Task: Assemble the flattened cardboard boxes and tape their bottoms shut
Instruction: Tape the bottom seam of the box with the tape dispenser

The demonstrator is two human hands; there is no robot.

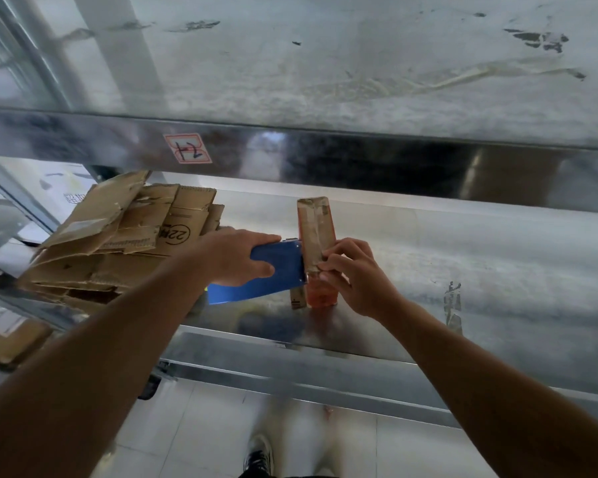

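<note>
On steel shelf, taped upright box against blue tape dispenser.

Metal shelf: shiny sheet steel running across mid-frame, with a folded lip along the near edge. Left of centre sits a pile of flattened cardboard boxes, loosely stacked with edges splayed and the top sheets torn. At centre a narrow box stands upright on the shelf, taped end up, just right of the pile. On the right a dark scrap is stuck to the surface; can't tell what it is. At lower left a labelled cardboard piece lies on a lower surface. The bottom of the frame shows white tiled floor.
</note>
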